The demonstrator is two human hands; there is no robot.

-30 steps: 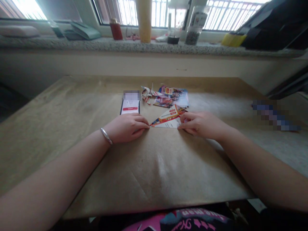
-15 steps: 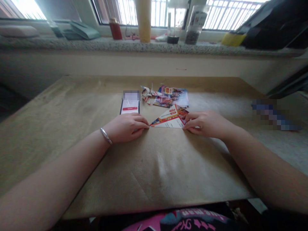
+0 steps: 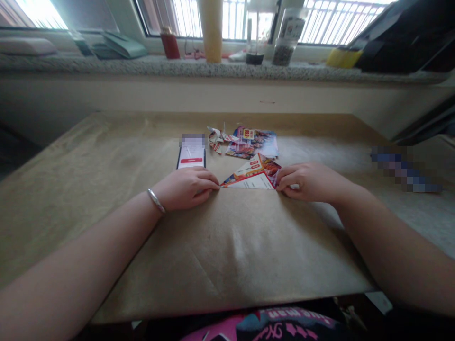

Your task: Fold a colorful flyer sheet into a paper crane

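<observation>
Cloth (image 3: 223, 331) with pink print is cut off below in my remote view. On the smooth, slightly creased tabletop (image 3: 220, 251), the left hand (image 3: 186, 187) and the right hand (image 3: 313, 183) have bent fingers at opposite corners of a folded paper triangle (image 3: 250, 179); whether pinching or only pressing, I cannot tell. Behind it lie a phone (image 3: 191, 159) with pixelated top, spiky paper (image 3: 214, 137) and glossy leaflets (image 3: 266, 143).
</observation>
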